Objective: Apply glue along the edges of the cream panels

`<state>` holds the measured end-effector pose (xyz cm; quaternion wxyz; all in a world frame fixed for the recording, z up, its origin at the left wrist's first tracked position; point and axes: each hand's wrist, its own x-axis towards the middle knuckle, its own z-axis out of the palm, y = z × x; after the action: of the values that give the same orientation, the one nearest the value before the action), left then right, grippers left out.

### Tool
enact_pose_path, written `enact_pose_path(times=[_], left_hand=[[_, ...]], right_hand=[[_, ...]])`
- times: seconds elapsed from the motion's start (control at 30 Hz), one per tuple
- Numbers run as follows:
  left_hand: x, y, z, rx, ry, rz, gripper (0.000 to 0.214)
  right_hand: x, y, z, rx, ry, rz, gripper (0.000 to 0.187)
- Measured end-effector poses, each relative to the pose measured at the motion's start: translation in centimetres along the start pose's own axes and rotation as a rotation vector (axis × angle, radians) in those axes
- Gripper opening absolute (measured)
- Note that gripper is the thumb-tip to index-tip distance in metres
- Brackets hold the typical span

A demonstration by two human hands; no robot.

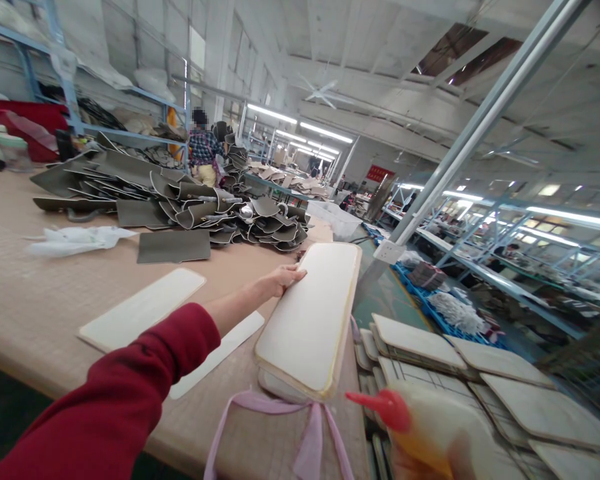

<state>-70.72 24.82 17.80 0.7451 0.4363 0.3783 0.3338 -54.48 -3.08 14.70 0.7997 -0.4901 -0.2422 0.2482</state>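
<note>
My left hand (284, 279) grips the left edge of a white rounded board (313, 320), thumb on top and fingers under the edge. Yellowish glue-like marks run along the board's rim, and it lies over other boards on the table. At the lower right my right hand (453, 460), blurred and partly cut off, is wrapped round a translucent squeeze bottle (440, 420) with a red nozzle. The nozzle points left, close to the board's near corner but apart from it. Two more white boards lie left of my hand, one long board (145, 308) and one partly behind my forearm.
A pink cloth strip (313, 433) hangs at the table's near edge. Dark grey-green panels (195, 200) are heaped across the back, beside a white plastic bag (80, 240). Stacked boards (545, 400) stand at the right. A slanted metal post (460, 140) rises beyond; another person (205, 150) stands behind the heap.
</note>
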Motion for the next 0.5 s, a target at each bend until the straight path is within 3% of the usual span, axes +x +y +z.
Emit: enact_pose_path(times=[0.13, 0.3, 0.5], left_hand=[[-0.7, -0.7, 0.6, 0.014, -0.018, 0.023, 0.042], [-2.1, -2.0, 1.9, 0.056, -0.082, 0.040, 0.050], [-3.0, -2.0, 2.5, 0.060, -0.185, 0.041, 0.053]], right_hand=[[3.3, -1.7, 2.4, 0.239, 0.183, 0.163, 0.050], [7.4, -2.5, 5.3, 0.249, 0.081, -0.119, 0.050], [10.0, -1.8, 4.6, 0.165, 0.021, -0.242, 0.047]])
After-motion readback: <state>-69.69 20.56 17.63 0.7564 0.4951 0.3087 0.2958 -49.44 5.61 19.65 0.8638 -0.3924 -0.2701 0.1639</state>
